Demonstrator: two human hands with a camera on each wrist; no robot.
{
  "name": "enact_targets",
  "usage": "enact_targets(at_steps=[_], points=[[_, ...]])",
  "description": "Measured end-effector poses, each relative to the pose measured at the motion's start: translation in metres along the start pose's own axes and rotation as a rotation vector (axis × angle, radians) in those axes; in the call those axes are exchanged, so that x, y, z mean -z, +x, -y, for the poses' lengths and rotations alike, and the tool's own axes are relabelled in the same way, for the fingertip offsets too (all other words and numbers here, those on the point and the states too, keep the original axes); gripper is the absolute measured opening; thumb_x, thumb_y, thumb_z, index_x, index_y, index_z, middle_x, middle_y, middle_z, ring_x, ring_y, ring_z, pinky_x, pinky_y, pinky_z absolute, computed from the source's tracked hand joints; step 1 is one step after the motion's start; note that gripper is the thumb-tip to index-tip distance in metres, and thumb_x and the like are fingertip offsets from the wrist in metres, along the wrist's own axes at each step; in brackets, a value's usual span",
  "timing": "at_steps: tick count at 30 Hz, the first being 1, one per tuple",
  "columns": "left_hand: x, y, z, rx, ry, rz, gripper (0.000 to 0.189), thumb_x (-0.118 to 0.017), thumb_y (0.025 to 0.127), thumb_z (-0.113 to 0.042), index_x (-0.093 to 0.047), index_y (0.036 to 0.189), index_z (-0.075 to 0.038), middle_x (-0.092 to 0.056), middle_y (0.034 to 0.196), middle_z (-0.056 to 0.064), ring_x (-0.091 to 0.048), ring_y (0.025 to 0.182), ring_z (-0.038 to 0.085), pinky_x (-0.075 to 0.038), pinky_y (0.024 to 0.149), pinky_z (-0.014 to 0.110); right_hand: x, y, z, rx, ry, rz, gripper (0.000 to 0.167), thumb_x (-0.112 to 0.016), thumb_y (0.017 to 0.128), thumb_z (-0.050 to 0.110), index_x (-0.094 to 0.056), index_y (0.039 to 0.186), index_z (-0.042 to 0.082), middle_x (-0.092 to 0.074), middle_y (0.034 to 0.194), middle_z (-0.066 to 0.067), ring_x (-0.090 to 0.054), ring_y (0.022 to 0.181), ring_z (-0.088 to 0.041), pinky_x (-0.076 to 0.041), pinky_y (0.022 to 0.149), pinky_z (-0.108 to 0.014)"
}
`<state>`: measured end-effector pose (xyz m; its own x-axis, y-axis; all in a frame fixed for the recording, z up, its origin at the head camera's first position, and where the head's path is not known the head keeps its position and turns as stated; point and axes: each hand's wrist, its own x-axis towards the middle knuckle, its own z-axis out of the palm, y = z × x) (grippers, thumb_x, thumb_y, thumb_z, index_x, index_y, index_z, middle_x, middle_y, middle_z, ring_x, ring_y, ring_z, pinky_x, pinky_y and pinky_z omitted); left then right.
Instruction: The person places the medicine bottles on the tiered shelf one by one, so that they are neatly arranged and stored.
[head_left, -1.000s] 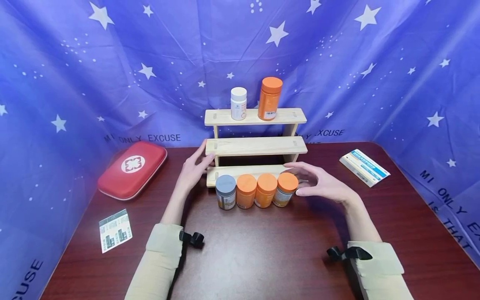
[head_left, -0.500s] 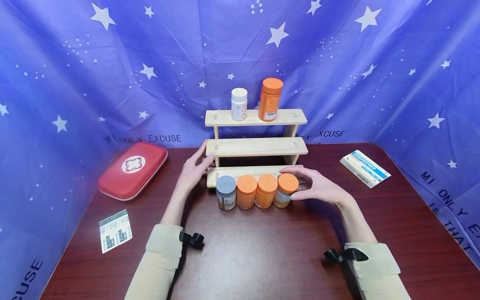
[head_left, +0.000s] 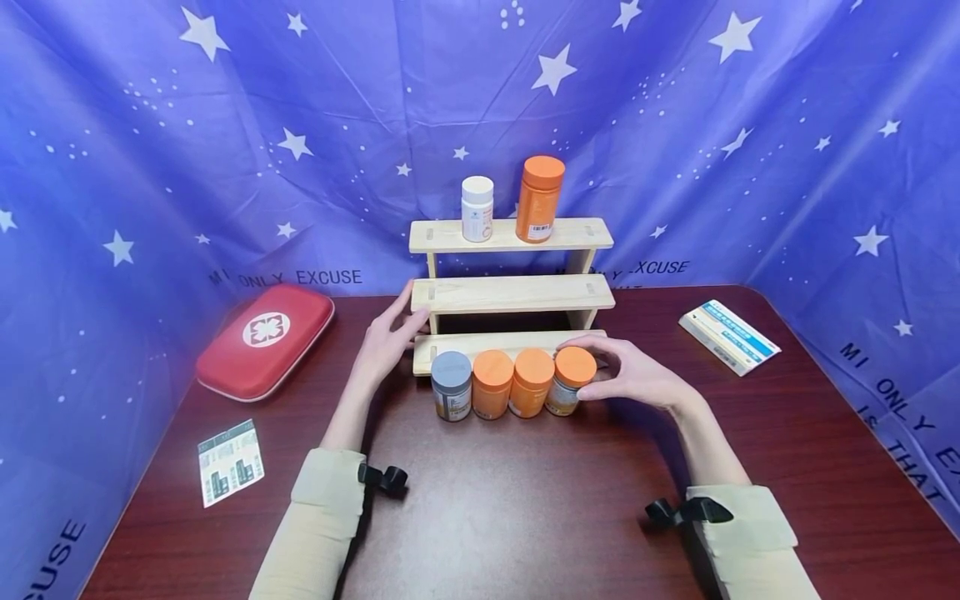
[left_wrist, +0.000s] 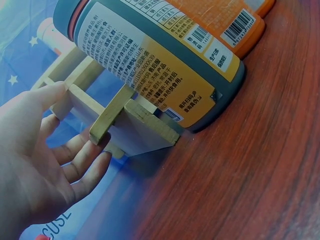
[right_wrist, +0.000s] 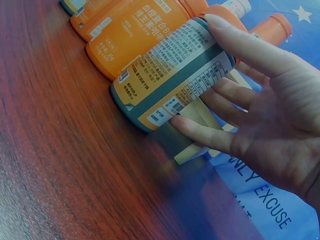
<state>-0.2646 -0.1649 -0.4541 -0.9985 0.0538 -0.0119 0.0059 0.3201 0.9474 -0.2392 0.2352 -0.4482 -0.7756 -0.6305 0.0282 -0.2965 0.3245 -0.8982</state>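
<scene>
In the head view a three-tier wooden shelf stands at the back of the table. A white bottle and a tall orange bottle sit on its top tier. Four lidded bottles form a tight row before the lowest tier: one grey-lidded bottle, two orange bottles, and at the right end a grey-bodied supplement bottle with an orange lid. My right hand holds that end bottle, thumb in front, fingers behind. My left hand touches the shelf's left end, fingers loosely bent.
A red first-aid case lies at the left, with a printed card nearer me. On the right lies a white and blue medicine box. A blue star-printed cloth encloses the table at the back and sides.
My right hand has moved slightly left, closing in from beside the end bottle until thumb and fingers are around it. My left hand stays at the shelf; the bottles stay in place.
</scene>
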Motion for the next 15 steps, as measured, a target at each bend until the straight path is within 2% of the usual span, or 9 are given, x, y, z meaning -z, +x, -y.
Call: enact_targets(at_steps=[5, 10, 15], points=[[-0.0007, 0.0025, 0.0063, -0.024, 0.013, -0.011, 0.065, -0.059, 0.101, -0.054, -0.029, 0.157, -0.051, -0.075, 0.117, 0.021, -0.071, 0.108, 0.034, -0.061, 0.098, 0.047, -0.0002, -0.0011, 0.0020, 0.010, -0.016, 0.000, 0.058, -0.083, 0.086, 0.008, -0.061, 0.139, 0.012, -0.066, 0.129, 0.002, -0.062, 0.117, -0.004, -0.058, 0.097, -0.024], [-0.0002, 0.0016, 0.0053, -0.035, 0.022, -0.022, 0.065, -0.059, 0.100, -0.057, -0.029, 0.157, -0.052, -0.075, 0.116, 0.019, -0.072, 0.107, 0.031, -0.062, 0.096, 0.045, -0.0002, -0.0010, 0.0045, 0.013, -0.029, -0.008, 0.057, -0.084, 0.085, 0.010, -0.062, 0.138, 0.016, -0.067, 0.129, 0.000, -0.062, 0.117, -0.005, -0.058, 0.097, -0.025], [0.0008, 0.0007, 0.0051, -0.032, 0.037, -0.018, 0.066, -0.058, 0.100, -0.058, -0.028, 0.157, -0.052, -0.075, 0.117, 0.019, -0.073, 0.106, 0.028, -0.063, 0.095, 0.042, -0.0002, -0.0015, 0.0047, 0.001, -0.033, -0.009, 0.058, -0.084, 0.085, 0.011, -0.061, 0.139, 0.016, -0.066, 0.129, 0.005, -0.063, 0.116, -0.004, -0.058, 0.095, -0.024]])
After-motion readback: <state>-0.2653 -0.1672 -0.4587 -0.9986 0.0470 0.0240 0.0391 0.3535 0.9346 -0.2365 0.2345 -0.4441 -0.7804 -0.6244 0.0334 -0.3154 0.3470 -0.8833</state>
